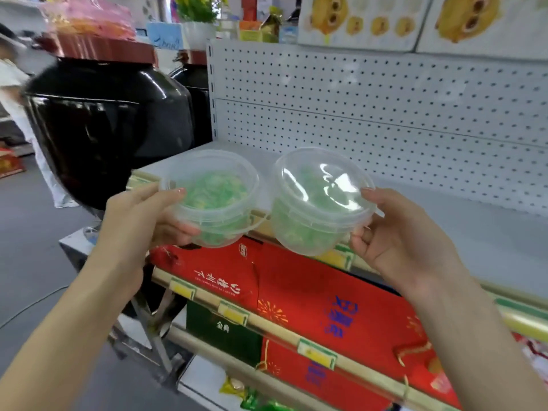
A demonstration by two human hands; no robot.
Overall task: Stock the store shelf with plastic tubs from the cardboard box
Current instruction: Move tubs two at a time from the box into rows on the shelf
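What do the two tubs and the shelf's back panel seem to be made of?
Left tub and right tub: clear glossy plastic, likely; green contents show through, the lid glints. Back panel: probably white painted metal, matte, with punched holes.

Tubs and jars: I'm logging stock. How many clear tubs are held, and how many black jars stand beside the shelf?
Clear tubs: 2, left tub in the left hand, right tub in the right hand.
Black jars: 2, front jar, rear jar.
Total: 4
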